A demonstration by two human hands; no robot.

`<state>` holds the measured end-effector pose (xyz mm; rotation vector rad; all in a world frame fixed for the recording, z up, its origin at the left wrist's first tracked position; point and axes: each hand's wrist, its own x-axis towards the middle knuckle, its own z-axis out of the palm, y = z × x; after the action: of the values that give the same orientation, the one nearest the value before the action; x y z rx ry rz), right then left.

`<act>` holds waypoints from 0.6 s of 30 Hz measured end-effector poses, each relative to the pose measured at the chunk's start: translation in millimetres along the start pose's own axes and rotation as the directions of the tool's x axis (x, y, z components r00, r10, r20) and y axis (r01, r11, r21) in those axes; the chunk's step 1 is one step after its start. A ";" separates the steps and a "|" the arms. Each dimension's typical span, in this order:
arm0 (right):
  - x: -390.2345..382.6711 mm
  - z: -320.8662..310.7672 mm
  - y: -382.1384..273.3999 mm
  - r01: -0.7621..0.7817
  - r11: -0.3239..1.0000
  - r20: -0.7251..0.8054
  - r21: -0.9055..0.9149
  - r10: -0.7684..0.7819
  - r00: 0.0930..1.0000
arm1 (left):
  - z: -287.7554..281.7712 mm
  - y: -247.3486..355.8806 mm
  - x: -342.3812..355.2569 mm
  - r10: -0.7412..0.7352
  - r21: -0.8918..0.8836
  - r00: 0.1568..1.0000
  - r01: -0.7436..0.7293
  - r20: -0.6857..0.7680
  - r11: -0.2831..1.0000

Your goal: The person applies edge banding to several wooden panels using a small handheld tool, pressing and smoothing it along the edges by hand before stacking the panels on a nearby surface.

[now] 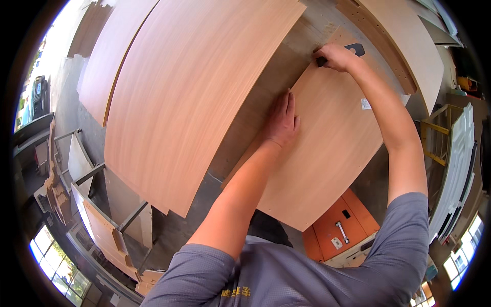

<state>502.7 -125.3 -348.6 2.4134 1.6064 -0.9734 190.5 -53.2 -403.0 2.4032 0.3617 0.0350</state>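
1. Grasping a dark object [321, 62] in the right hand [335, 56], with curled fingers closed around it, at the far end of the near wood-grain panel [317, 148]; too covered by the hand to identify.
2. Note, just beyond the right side of that hand, a dark pointed piece [357, 49]; impossible to tell whether joined to the held object.
3. Resting along the left edge of the near panel with the left hand [282, 120], with fingers straight, set narrowly together and aimed away from the body; thumb lying apart from them, toward the panel's face.
4. Locate the near panel directly in front of the gray shirt [302, 276], reaching partly beneath both forearms; note a small white label [365, 104] toward its right side, beside the right forearm.
5. Compare, across a gap to the left, a larger wood-grain panel [199, 92], and farther left another pale panel [115, 61].
6. Observe, to the upper right, a brown strip with small holes [381, 43] beside a light board [417, 46].
7. Find, below the near panel, an orange box [327, 227] bearing a pale wrench-shaped piece [342, 233].
8. See, at far right, a yellow frame [436, 157] near long white boards [452, 174].
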 end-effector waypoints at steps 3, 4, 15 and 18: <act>-12.9 29.9 -39.9 0.114 0.993 -0.146 -0.038 -0.119 0.982 | -5.2 -11.8 -66.1 0.123 0.110 0.992 -0.124 0.023 0.986; -14.9 42.1 -60.1 0.104 0.994 -0.143 -0.028 -0.107 0.984 | -8.5 -22.9 -107.4 0.078 0.125 0.996 -0.083 0.049 0.989; -55.2 191.2 -378.2 0.360 0.913 -0.237 -0.194 -0.400 0.886 | -130.2 -115.9 -418.3 -0.268 0.030 0.947 0.267 0.178 0.963; -97.2 264.1 -487.0 0.408 0.907 -0.323 -0.105 -0.419 0.849 | -130.3 -121.5 -417.1 -0.341 -0.120 0.934 0.353 0.107 0.928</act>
<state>-58.2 -91.7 -374.8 2.3564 2.3145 -0.5758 -256.4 6.0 -353.1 2.1653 0.7169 -0.1958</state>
